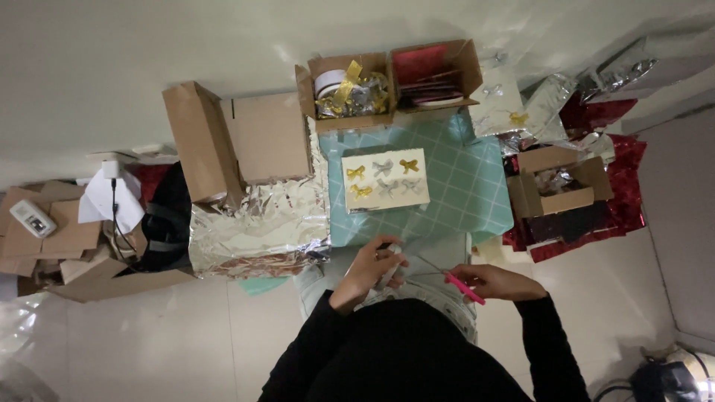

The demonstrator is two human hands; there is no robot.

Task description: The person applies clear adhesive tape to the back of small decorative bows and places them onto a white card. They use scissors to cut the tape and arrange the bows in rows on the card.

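Scissors (460, 285) with pink handles are sitting clamped in the right hand (497, 281); beside them, the left hand (374, 265) is gripping a small pale object (390, 262).

I sat on a pale, glossy tiled floor (149, 342) under dim light that left a soft glare near the plain off-white wall (149, 45). A grey panel (685, 223) stood to one side, and crumpled brown cardboard scraps (59, 238) cluttered the opposite edge.
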